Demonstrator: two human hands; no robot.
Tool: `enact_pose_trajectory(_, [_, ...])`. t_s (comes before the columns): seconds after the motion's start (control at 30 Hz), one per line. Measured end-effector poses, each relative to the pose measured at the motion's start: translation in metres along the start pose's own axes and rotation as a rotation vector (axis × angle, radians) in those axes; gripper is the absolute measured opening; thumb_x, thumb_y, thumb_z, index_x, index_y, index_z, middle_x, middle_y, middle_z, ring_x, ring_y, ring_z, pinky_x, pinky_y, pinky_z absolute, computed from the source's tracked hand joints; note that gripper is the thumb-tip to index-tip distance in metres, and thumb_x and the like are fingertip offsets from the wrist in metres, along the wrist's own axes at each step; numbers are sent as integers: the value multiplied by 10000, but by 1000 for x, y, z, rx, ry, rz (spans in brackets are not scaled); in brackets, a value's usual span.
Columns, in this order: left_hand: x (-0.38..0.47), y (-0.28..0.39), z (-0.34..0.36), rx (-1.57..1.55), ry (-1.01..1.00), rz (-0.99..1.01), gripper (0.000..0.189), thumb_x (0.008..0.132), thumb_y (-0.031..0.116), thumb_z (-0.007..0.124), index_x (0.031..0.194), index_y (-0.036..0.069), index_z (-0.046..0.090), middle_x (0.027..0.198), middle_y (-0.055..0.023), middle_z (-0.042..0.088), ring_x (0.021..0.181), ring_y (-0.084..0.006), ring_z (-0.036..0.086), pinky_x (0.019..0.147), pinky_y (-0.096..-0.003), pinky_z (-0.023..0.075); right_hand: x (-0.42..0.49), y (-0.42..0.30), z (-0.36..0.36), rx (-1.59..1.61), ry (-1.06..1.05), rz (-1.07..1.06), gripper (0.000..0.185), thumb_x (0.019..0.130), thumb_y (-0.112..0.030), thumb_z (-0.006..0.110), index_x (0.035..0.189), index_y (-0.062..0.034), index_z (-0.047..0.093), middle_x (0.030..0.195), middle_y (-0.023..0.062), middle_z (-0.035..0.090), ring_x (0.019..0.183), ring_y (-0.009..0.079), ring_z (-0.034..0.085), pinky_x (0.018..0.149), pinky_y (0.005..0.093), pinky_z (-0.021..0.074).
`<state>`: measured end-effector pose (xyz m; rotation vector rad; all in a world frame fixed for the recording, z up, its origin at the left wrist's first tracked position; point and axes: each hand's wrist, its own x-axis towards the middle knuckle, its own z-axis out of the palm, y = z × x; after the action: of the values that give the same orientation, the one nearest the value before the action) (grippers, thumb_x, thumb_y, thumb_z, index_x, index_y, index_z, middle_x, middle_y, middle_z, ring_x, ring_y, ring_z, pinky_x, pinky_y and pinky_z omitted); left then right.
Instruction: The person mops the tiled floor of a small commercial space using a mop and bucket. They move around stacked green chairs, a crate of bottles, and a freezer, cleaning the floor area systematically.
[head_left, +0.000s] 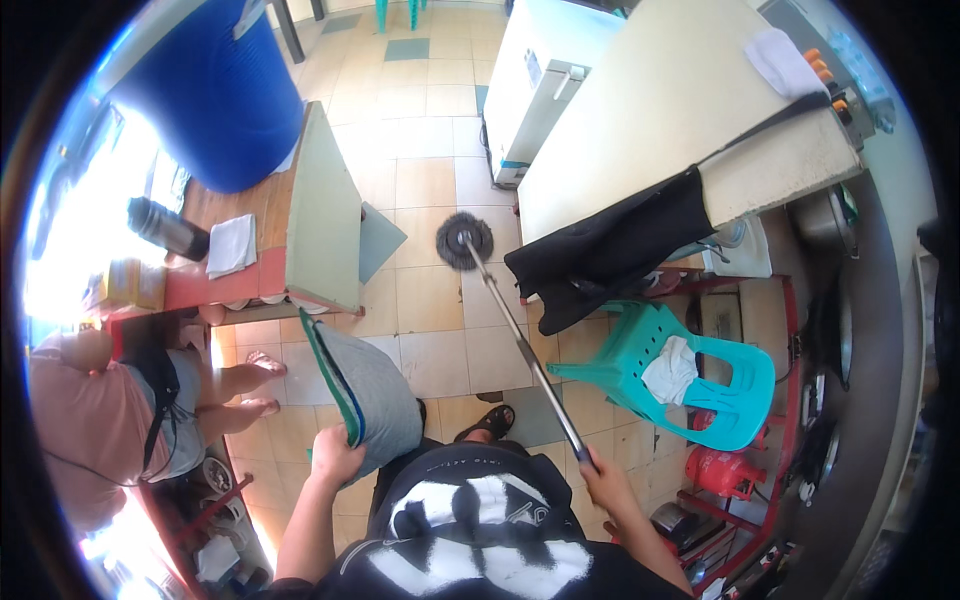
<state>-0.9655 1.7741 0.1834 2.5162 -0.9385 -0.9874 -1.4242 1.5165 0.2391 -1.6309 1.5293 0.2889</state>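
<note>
My left hand (336, 455) grips the edge of a grey floor mat (379, 390) with green and blue borders, which hangs folded beside my leg. In my right hand (601, 480) is the dark lower end of a metal mop handle (529, 352). The handle slants away from me to a round grey mop head (465, 241), which rests on the beige floor tiles (425, 232). My fingers are closed around both things.
A teal plastic chair (697, 375) holding a white cloth (670, 371) stands at right, near a red gas cylinder (721, 471). A black apron (615, 247) hangs from a cream partition (675, 112). Another person (112, 420) stands at left, below a counter (270, 262) bearing a blue cooler (217, 97).
</note>
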Motion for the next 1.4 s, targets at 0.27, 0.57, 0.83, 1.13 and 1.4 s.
enact_pose_trajectory(0.27, [-41, -48, -30, 34, 35, 10, 159, 767, 131, 749, 893, 40, 714, 941, -233, 731, 960, -458, 711, 879, -530, 575, 245, -278, 67, 46, -116, -152, 273, 1083, -310, 596, 1242, -95, 648, 654, 99, 616, 453, 228, 598, 426, 419, 470])
enact_pose_trajectory(0.57, [-61, -73, -27, 159, -128, 57, 243, 720, 148, 746, 924, 19, 725, 973, -243, 739, 990, -466, 712, 891, -530, 576, 203, -212, 97, -256, 64, -336, 385, 1054, -259, 627, 1412, -121, 655, 1107, 231, 766, 993, 411, 756, 870, 480, 590])
enact_pose_trajectory(0.83, [6, -80, -37, 265, -280, 110, 204, 787, 184, 718, 937, 48, 741, 998, -215, 770, 1016, -436, 735, 942, -523, 585, -131, 69, 67, -360, -10, 261, 336, 1050, -350, 622, 1221, -97, 764, 1050, 249, 767, 1022, 434, 756, 879, 516, 577])
enact_pose_trajectory(1.13, [37, -79, -26, 167, -274, 210, 235, 769, 147, 715, 952, 2, 745, 1020, -268, 752, 1025, -468, 720, 922, -535, 571, -340, 136, 174, 105, 0, 627, 353, 1060, -317, 635, 1329, -92, 681, 1043, 257, 760, 1014, 419, 758, 890, 484, 582])
enact_pose_trajectory(1.4, [23, -94, -8, 136, -309, 272, 222, 739, 113, 697, 927, 4, 738, 979, -255, 749, 1002, -477, 704, 906, -541, 565, -157, 100, 188, 139, 28, 147, 494, 1064, -287, 639, 1510, -86, 569, 1079, 277, 745, 1014, 400, 756, 893, 463, 579])
